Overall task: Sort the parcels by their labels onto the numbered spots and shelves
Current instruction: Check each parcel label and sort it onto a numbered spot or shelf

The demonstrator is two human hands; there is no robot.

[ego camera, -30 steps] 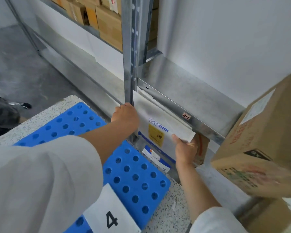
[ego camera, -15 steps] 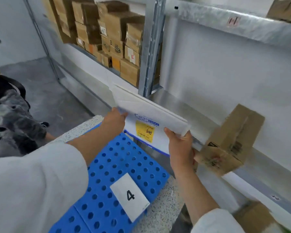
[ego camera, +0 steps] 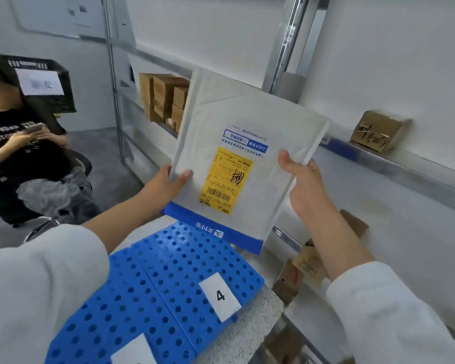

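Currently left hand and right hand grip the envelope by its sides, label-check step; next needs reading the label, choosing a shelf.

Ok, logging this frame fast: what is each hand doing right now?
Left hand: holding the white padded envelope at its left edge.
Right hand: holding the same envelope at its right edge.

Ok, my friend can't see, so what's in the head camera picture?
A white envelope with a yellow label is held up by the left hand and right hand, one at each side edge. Below lies a blue holed mat with a card marked 4; a box sits on the shelf at right.
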